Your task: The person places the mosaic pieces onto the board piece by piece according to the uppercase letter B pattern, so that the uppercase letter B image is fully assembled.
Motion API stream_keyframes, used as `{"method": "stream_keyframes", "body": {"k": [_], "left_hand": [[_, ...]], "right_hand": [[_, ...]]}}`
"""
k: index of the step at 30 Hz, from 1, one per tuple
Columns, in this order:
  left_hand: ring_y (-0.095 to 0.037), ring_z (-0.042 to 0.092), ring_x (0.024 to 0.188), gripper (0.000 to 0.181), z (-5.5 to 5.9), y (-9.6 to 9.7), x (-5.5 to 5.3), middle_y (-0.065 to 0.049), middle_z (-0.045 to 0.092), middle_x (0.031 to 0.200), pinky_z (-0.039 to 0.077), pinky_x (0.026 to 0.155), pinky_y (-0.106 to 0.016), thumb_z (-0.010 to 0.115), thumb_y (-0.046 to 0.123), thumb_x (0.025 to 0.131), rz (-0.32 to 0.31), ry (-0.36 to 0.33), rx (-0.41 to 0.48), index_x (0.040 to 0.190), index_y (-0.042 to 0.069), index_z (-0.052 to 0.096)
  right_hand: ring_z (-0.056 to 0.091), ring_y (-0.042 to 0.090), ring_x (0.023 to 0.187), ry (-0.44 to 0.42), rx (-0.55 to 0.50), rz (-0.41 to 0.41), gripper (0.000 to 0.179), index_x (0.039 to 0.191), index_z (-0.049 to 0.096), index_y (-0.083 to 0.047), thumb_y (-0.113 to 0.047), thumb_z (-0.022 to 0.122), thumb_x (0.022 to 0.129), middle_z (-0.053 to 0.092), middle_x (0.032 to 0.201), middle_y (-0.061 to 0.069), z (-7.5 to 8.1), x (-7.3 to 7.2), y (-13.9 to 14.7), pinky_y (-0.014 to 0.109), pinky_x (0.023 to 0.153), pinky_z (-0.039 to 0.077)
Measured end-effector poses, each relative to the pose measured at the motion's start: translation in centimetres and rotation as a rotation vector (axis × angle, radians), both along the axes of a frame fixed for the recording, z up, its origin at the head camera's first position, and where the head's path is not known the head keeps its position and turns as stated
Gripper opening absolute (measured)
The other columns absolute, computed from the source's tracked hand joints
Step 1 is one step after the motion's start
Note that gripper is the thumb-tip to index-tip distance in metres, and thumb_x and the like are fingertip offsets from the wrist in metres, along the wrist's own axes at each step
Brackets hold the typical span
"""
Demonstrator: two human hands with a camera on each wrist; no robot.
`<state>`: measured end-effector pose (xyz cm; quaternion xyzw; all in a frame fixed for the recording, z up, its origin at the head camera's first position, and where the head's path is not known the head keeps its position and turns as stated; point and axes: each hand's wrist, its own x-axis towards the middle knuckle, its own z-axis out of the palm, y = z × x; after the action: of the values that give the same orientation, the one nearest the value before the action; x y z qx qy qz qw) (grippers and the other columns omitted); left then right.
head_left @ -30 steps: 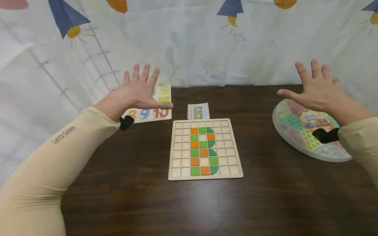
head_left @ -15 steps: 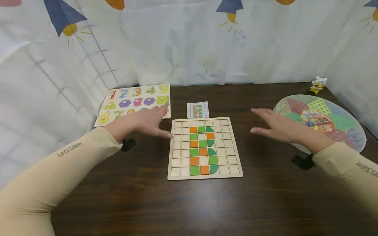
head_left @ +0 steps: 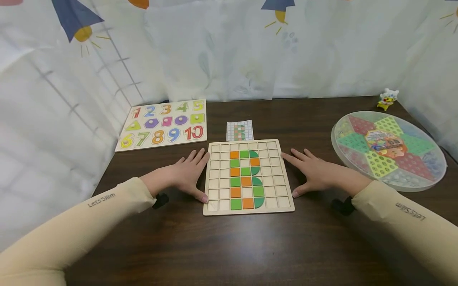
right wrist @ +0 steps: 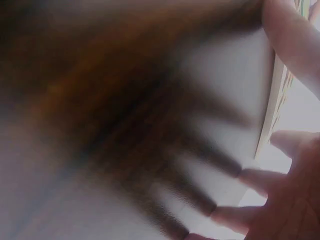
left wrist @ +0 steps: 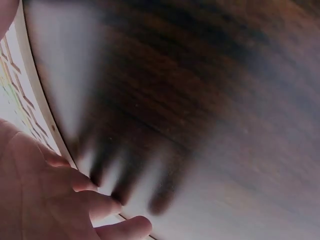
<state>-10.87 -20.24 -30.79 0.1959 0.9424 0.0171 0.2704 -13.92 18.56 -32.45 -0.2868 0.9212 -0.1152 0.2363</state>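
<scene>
A square wooden grid board (head_left: 273,178) lies flat on the dark table, with orange squares, green squares and dark green rounded tiles set in its cells as a letter B. At the board's left edge is my left hand (head_left: 184,176), fingers spread, thumb and index tips right at the rim. My right hand (head_left: 316,173) is at the opposite edge, its index tip and thumb close against the rim. In the left wrist view the board's edge (left wrist: 42,95) runs behind the fingers; the right wrist view shows the other edge (right wrist: 270,110) between thumb and fingers.
A small printed card (head_left: 239,131) with the same letter pattern lies behind the board. Back left is a number-and-shape puzzle board (head_left: 161,121). To the right lies a round Chinese checkers board (head_left: 388,147), with a small figurine (head_left: 387,99) behind it. A patterned curtain (head_left: 236,51) hangs at the back.
Both hands have come down from raised and spread above the table to the two sides of the grid board. The board and its tiles keep their arrangement.
</scene>
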Motion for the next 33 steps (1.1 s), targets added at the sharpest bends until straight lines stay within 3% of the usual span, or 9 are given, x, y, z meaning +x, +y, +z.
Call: {"method": "stream_keyframes", "body": {"k": [12, 15, 19, 22, 26, 29, 31, 33], "left_hand": [[-0.055, -0.002, 0.155, 0.141, -0.1, 0.0, -0.1, -0.031, -0.006, 0.168, 0.020, 0.118, -0.073, 0.081, 0.067, 0.075, -0.006, -0.016, -0.012, 0.162, -0.004, -0.003], [-0.056, -0.002, 0.154, 0.139, -0.2, -0.1, -0.2, -0.032, -0.005, 0.168, 0.019, 0.119, -0.071, 0.081, 0.064, 0.076, 0.016, -0.033, 0.061, 0.161, -0.007, -0.003], [-0.049, -0.004, 0.157, 0.127, 0.1, -0.2, -0.5, -0.029, -0.003, 0.170, 0.016, 0.125, -0.063, 0.075, 0.058, 0.086, 0.130, -0.138, 0.270, 0.161, -0.006, -0.006], [-0.039, 0.012, 0.158, 0.106, 0.6, 0.1, -0.5, -0.022, 0.013, 0.170, 0.017, 0.126, -0.057, 0.067, 0.048, 0.096, 0.250, -0.218, 0.468, 0.163, -0.001, 0.001], [-0.036, 0.027, 0.154, 0.084, 1.2, 0.7, -0.4, -0.023, 0.025, 0.167, 0.021, 0.126, -0.055, 0.058, 0.029, 0.105, 0.480, -0.306, 0.751, 0.162, -0.005, 0.006], [-0.038, 0.027, 0.154, 0.077, 1.3, 0.8, -0.2, -0.030, 0.021, 0.166, 0.025, 0.125, -0.053, 0.050, 0.021, 0.108, 0.665, -0.387, 0.937, 0.159, -0.013, 0.002], [-0.035, 0.042, 0.145, 0.068, 1.1, 0.9, 0.0, -0.032, 0.030, 0.161, 0.037, 0.120, -0.048, 0.044, 0.019, 0.110, 0.717, -0.437, 0.997, 0.158, -0.014, 0.009], [-0.029, 0.056, 0.131, 0.059, 0.7, 0.9, 0.2, -0.031, 0.042, 0.152, 0.047, 0.112, -0.044, 0.039, 0.019, 0.111, 0.695, -0.495, 1.022, 0.156, -0.013, 0.017]], "right_hand": [[0.006, 0.065, 0.150, 0.007, -0.008, 0.035, 0.116, 0.165, 0.018, -0.015, -0.061, 0.080, 0.079, 0.011, 0.170, 0.024, 0.0, -0.3, -0.2, 0.078, 0.110, 0.026], [0.006, 0.065, 0.150, 0.003, -0.020, 0.038, 0.114, 0.165, 0.018, -0.014, -0.059, 0.080, 0.080, 0.012, 0.170, 0.025, 0.0, -0.2, -0.2, 0.077, 0.111, 0.026], [0.005, 0.062, 0.151, -0.018, -0.038, 0.056, 0.111, 0.165, 0.018, -0.013, -0.058, 0.078, 0.083, 0.012, 0.171, 0.023, 0.0, 0.2, -0.1, 0.075, 0.114, 0.025], [0.004, 0.059, 0.153, -0.030, -0.038, 0.071, 0.110, 0.165, 0.017, -0.011, -0.058, 0.077, 0.085, 0.013, 0.171, 0.020, 0.0, 0.5, -0.2, 0.072, 0.116, 0.025], [0.003, 0.058, 0.153, -0.040, -0.041, 0.076, 0.111, 0.165, 0.017, -0.009, -0.058, 0.077, 0.084, 0.014, 0.171, 0.019, 0.1, 0.6, -0.3, 0.070, 0.117, 0.025], [0.005, 0.057, 0.154, -0.047, -0.060, 0.074, 0.112, 0.164, 0.018, -0.008, -0.055, 0.078, 0.083, 0.015, 0.171, 0.020, 0.2, 0.7, -0.1, 0.070, 0.117, 0.025], [0.006, 0.056, 0.154, -0.050, -0.072, 0.074, 0.112, 0.164, 0.018, -0.007, -0.054, 0.079, 0.083, 0.016, 0.171, 0.021, 0.3, 0.7, 0.1, 0.070, 0.117, 0.025], [0.007, 0.056, 0.154, -0.050, -0.084, 0.078, 0.111, 0.164, 0.019, -0.006, -0.052, 0.079, 0.083, 0.017, 0.170, 0.021, 0.3, 0.7, 0.2, 0.069, 0.117, 0.025]]}}
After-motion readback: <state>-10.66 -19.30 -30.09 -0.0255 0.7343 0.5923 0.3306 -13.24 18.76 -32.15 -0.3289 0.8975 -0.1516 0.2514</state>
